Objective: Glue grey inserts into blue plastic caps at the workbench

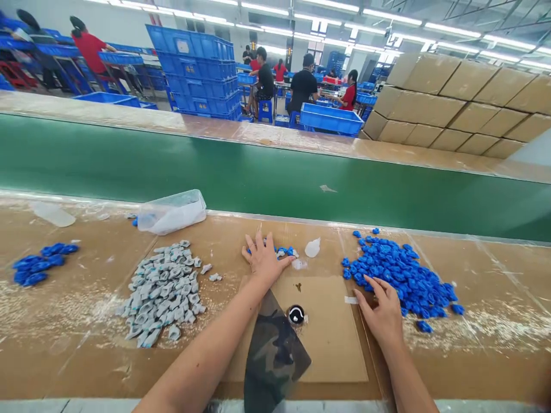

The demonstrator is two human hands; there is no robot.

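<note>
My left hand (pixel 263 261) reaches past the far edge of a cardboard sheet (pixel 336 344), fingers spread over a few small blue and grey pieces (pixel 284 251). At the left edge of the blue pile (pixel 396 275), my right hand (pixel 381 310) has its thumb and fingers apart, with nothing visible between them. A round dark item with a shiny centre (pixel 296 315) sits on the sheet, beside a dark translucent film (pixel 275 355) that lies partly under my left forearm. Left of that forearm is a heap of grey pieces (pixel 166 289).
A small blue group (pixel 41 264) lies far left. Near the green belt (pixel 258 172) are a clear plastic container (pixel 174 215) and a translucent scrap (pixel 313 248). Beyond stand blue crates (pixel 198 74), stacked cartons (pixel 465 103) and several seated people.
</note>
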